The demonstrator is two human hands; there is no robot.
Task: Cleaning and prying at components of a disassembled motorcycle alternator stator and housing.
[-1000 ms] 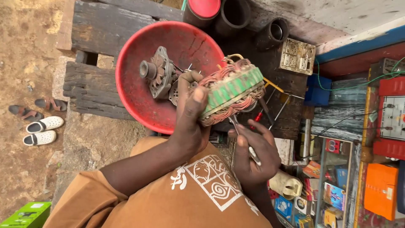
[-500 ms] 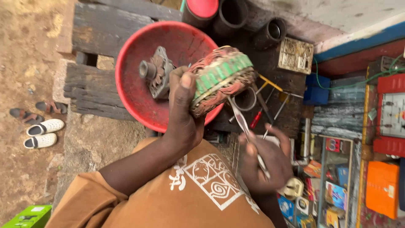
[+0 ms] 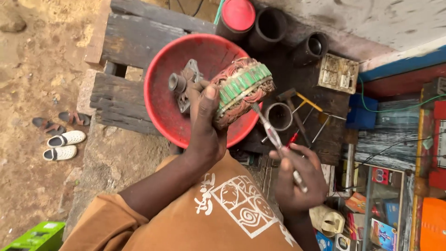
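Left hand (image 3: 204,125) fingers clamp the wound stator (image 3: 241,90) over the red bowl (image 3: 172,93), presumably catching debris; right hand (image 3: 297,179) fingers pinch a screwdriver (image 3: 272,132), tip at the windings.

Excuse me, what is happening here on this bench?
A person holds a wound motor coil with copper wire and green strips in the left hand, above a red bowl that holds a metal part. The right hand holds a thin metal tool, its tip at the edge of the coil. A hammer and a metal ring lie on the dark wooden bench.
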